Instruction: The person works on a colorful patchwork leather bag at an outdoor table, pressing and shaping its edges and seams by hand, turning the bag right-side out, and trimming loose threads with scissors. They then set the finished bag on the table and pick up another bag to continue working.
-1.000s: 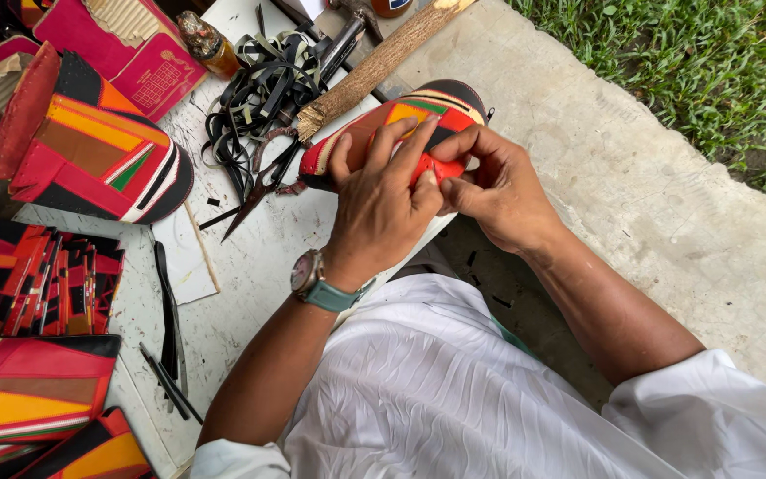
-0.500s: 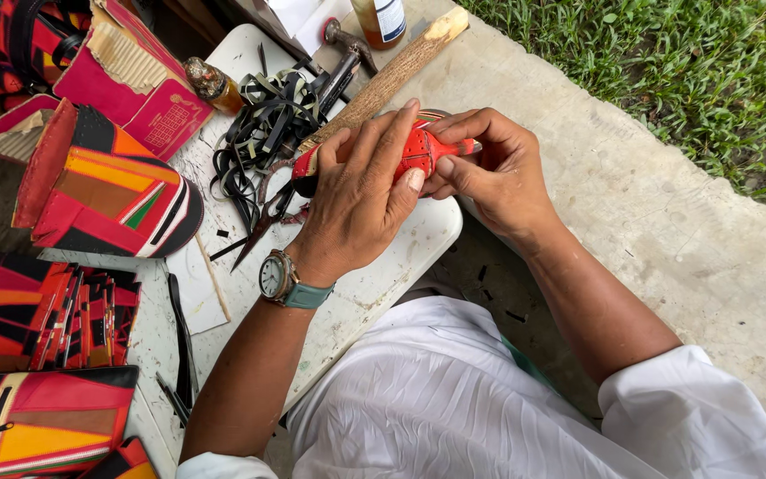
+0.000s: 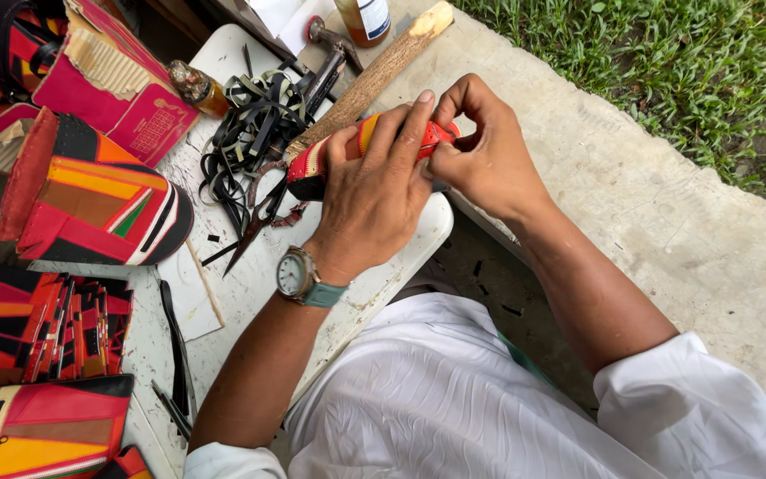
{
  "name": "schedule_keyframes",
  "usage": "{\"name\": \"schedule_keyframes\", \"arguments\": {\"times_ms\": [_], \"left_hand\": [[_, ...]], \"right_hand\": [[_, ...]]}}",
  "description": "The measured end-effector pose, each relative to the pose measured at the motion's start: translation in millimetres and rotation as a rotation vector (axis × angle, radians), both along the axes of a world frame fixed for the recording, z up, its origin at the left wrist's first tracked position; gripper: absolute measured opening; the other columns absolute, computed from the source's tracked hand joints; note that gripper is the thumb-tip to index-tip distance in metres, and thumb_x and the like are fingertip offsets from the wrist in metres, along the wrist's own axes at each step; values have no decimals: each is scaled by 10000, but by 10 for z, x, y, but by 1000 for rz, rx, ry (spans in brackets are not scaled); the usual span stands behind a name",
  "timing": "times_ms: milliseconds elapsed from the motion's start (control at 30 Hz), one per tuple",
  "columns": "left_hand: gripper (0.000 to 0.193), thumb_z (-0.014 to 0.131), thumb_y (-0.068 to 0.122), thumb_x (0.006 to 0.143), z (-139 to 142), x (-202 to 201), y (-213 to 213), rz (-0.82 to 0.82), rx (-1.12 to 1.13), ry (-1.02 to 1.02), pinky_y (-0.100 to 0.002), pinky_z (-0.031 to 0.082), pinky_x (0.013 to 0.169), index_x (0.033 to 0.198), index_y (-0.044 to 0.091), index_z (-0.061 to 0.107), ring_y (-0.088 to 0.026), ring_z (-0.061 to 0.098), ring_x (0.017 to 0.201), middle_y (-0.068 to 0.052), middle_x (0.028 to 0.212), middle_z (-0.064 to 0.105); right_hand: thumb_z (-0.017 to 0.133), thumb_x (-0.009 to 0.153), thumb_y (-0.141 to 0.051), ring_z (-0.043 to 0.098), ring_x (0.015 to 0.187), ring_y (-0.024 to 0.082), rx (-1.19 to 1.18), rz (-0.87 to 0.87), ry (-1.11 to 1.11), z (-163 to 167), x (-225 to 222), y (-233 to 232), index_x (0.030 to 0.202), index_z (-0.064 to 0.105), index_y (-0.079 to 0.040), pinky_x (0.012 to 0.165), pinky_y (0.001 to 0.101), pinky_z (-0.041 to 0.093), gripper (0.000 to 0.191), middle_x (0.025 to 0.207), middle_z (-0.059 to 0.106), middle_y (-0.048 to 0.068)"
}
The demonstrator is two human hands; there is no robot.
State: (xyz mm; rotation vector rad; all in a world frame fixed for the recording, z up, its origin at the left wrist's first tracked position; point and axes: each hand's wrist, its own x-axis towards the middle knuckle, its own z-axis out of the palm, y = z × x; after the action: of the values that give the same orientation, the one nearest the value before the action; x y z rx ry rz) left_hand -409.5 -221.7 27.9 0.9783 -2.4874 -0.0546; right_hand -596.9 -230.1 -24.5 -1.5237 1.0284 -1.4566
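So this is outdoors: a white work table [image 3: 250, 293] fills the left half of the frame, sitting on a concrete slab [image 3: 667, 204] that runs diagonally to the right, with grass [image 3: 667, 62] in the upper right corner. The table's pretty scuffed and covered in stuff.

Containers: a brown bottle with a white label [image 3: 367, 18] stands at the top centre, cut off by the frame edge, and a small amber bottle [image 3: 195, 87] lies on its side at upper left. Can't tell what's in either one.

Both hands are closed around a red, orange and yellow striped leather piece [image 3: 347, 153] just above centre frame, held over the table's right edge. The left hand [image 3: 374, 195], with a wristwatch [image 3: 296, 275], wraps over the top of it, fingers curled down; the right hand [image 3: 480, 151] pinches its red end between thumb and fingertips.

Around them: a tangle of black strips [image 3: 246, 142], scissors [image 3: 254, 217], a hammer with a wooden handle [image 3: 374, 75], and finished patchwork pouches [image 3: 90, 204] stacked along the left.

Compared with half a second ago, the hands have dropped a bit lower in the frame and the striped piece has rolled, showing more yellow stripe.
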Motion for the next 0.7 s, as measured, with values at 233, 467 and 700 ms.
{"name": "schedule_keyframes", "arguments": {"times_ms": [233,467,700], "left_hand": [[634,404,313,1141,159,433,-134,-77,190,28,-455,249,1221,1668,33,189,-297,457,1446,-191,1594,437],[636,431,287,1120,154,507,-159,-23,219,67,-450,266,1209,1660,42,201,-312,473,1443,-194,1589,437],[608,521,232,1056,-5,353,-134,86,96,75,-469,284,1201,1611,65,337,-286,524,1388,-140,1511,530]], "right_hand": [[662,902,65,735,892,163,114,358,-500,-31,111,-53,1201,597,20,823,299,622,309,1177,673,126],[747,921,46,723,905,125,87,279,-440,6,317,-97,1161,619,22,812,262,615,273,1171,703,122],[751,917,47,656,827,65,93,166,-338,-101,308,-118,1046,596,8,749,232,581,205,1056,710,87]]}}
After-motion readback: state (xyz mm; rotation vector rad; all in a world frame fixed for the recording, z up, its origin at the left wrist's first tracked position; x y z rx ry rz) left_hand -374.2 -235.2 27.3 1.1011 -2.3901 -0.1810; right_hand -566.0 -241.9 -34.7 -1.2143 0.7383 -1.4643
